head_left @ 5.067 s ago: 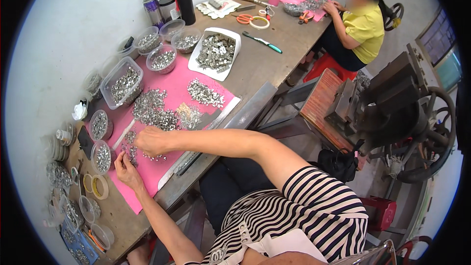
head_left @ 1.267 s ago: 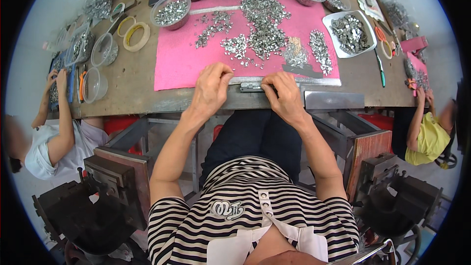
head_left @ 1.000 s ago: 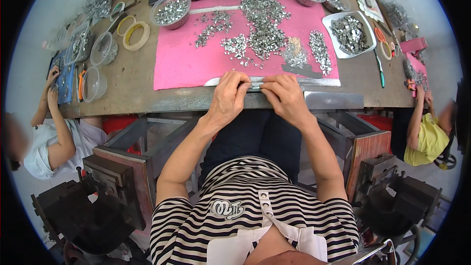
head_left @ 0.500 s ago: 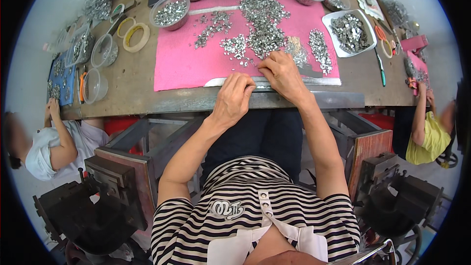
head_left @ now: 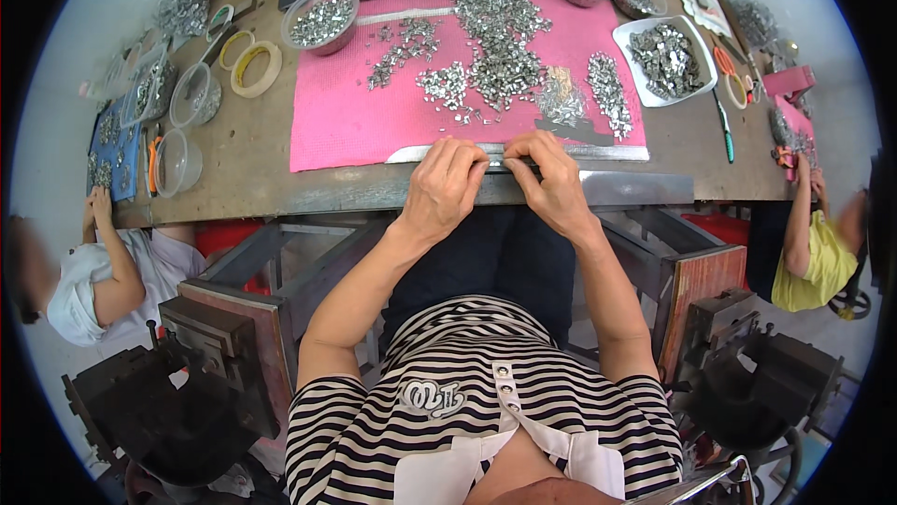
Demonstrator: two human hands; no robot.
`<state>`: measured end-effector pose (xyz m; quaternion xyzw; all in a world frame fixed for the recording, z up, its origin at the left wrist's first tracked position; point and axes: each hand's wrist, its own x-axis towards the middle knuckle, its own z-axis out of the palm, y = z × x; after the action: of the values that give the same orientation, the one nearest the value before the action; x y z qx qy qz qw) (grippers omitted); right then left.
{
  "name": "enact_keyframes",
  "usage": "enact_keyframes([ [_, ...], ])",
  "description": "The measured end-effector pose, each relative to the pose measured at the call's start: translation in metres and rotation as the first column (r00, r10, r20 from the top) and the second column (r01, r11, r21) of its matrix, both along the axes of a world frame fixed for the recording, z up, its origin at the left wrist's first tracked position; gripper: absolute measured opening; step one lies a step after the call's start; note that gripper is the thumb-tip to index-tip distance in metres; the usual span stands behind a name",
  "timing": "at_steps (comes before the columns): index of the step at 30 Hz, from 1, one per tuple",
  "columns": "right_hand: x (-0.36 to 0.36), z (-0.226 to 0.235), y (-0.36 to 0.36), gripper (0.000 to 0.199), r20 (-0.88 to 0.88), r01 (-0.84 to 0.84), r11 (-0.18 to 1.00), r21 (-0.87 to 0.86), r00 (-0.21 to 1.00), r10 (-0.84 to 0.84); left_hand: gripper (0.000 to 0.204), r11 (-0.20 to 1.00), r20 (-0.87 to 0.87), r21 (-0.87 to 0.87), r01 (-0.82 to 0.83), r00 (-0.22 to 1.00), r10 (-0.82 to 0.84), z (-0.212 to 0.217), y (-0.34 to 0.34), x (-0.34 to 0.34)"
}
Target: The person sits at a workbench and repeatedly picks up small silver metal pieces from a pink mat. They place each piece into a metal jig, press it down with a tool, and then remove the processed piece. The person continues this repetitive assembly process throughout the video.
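At the front edge of the pink mat (head_left: 346,136), my two hands face each other close together. The fingers of my left hand (head_left: 441,180) are closed in a pinch, and so are those of my right hand (head_left: 549,180). A small silvery glint (head_left: 495,162) shows in the narrow gap between the fingertips, but what each hand holds is too small to make out. Silver tape (head_left: 617,153) runs along the mat's edge under the hands. Just beyond them lie loose piles of small shiny metal pieces (head_left: 505,71), and a dark flat strip (head_left: 584,134) sits right of my right hand.
Clear tubs of metal pieces (head_left: 320,24) line the mat's far side. A white dish (head_left: 663,61) stands right. Tape rolls (head_left: 255,71) and an empty tub (head_left: 177,164) are left. A metal bar (head_left: 635,189) edges the table. People work at both sides (head_left: 112,271).
My right hand has drawn back from the metal pieces toward the mat's front edge, its fingertips now opposite my left hand's. My left hand has barely moved.
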<state>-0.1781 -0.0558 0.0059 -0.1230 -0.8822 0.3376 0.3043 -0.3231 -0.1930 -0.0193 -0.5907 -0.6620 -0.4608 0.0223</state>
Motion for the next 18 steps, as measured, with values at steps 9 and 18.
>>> enact_keyframes([
  [9, 0.000, -0.009, -0.006, 0.015, -0.023, 0.032, 0.988, 0.150, 0.999, -0.029, 0.015, 0.999, 0.125, -0.028, 0.023, 0.992, -0.019, -0.001, -0.002, -0.003],
  [18, 0.001, -0.011, -0.007, 0.019, -0.025, 0.043, 0.972, 0.229, 0.999, -0.039, 0.020, 0.999, 0.004, 0.047, -0.018, 1.000, 0.018, -0.010, -0.009, 0.003],
])
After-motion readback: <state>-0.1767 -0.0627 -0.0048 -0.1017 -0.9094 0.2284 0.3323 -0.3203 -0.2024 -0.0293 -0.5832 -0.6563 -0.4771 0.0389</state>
